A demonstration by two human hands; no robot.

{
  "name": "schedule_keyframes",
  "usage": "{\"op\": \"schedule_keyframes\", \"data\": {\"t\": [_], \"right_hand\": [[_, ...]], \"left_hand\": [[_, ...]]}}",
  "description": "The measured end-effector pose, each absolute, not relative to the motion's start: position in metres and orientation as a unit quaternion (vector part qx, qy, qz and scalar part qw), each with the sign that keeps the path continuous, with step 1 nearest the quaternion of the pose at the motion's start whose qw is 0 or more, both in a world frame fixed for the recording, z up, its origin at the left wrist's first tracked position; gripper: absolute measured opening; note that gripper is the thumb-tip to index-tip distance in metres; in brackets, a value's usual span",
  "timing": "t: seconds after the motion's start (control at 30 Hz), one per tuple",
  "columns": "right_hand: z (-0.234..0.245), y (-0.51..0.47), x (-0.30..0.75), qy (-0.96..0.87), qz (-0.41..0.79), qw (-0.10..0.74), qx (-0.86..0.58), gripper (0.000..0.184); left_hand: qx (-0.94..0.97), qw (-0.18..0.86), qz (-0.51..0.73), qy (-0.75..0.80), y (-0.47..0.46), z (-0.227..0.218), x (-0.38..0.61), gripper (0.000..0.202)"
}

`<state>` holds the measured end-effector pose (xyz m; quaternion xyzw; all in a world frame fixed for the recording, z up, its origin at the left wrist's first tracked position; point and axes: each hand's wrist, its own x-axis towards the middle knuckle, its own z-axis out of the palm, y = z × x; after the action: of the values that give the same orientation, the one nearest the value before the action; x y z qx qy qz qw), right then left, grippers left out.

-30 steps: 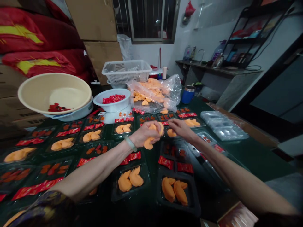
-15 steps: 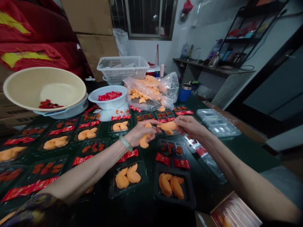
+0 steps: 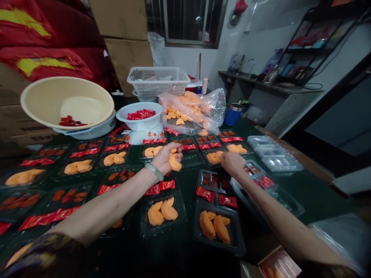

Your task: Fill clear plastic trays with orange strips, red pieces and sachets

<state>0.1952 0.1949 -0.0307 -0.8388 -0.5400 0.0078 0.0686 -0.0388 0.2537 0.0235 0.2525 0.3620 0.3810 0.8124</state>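
My left hand (image 3: 164, 159), a pale green bangle at its wrist, is closed around orange fortune cookies (image 3: 175, 163), one hanging below the fingers. Over a black tray in the back row, my right hand (image 3: 233, 165) has its fingers pinched at the right end of a fortune cookie (image 3: 213, 157); its fingertips are partly hidden. Between the hands lies a tray whose front compartment (image 3: 189, 159) is bare. Closer to me, a tray (image 3: 242, 247) holds two fortune cookies (image 3: 214, 227), two red packets (image 3: 227, 200) and small reddish-brown pieces (image 3: 213, 180).
Several similar filled trays cover the left of the table. Behind stand a cream basin (image 3: 69, 87), a bowl of red packets (image 3: 139, 122), a white basket (image 3: 158, 81) and a clear bag of cookies (image 3: 188, 108). A blue cup (image 3: 233, 114) and stacked clear trays (image 3: 274, 154) are rightward.
The hands have moved apart. My right hand has carried a fortune cookie down to the back-row tray. My left hand still holds its cookies, and the view has shifted slightly left.
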Motion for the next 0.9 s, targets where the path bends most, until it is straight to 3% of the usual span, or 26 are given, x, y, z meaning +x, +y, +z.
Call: {"op": "schedule_keyframes", "data": {"t": [0.1,0.2,0.3,0.4,0.63,0.83,0.9], "right_hand": [[-0.010,0.186,0.158,-0.590,0.054,0.221,-0.775,0.030],[0.008,0.176,0.105,-0.600,0.276,0.401,-0.635,0.038],[0.012,0.173,0.071,-0.564,0.381,0.496,-0.539,0.035],[0.009,0.178,0.069,-0.521,0.415,0.532,-0.523,0.028],[-0.010,0.197,0.086,-0.572,0.238,0.490,-0.613,0.025],[-0.031,0.219,0.080,-0.683,0.069,0.197,-0.700,0.017],[-0.028,0.221,0.078,-0.696,0.083,0.205,-0.683,0.021]], "left_hand": [[0.225,0.811,0.394,0.370,0.251,0.026,-0.033,0.014],[0.207,0.801,0.411,0.382,0.246,0.027,-0.024,0.015],[0.198,0.781,0.443,0.392,0.244,0.028,-0.020,0.021],[0.205,0.749,0.486,0.401,0.249,0.028,-0.029,0.027],[0.213,0.742,0.424,0.474,0.270,0.020,-0.072,0.029],[0.288,0.736,0.412,0.454,0.265,0.023,-0.086,0.014],[0.327,0.735,0.402,0.437,0.260,0.023,-0.084,0.015]]}}
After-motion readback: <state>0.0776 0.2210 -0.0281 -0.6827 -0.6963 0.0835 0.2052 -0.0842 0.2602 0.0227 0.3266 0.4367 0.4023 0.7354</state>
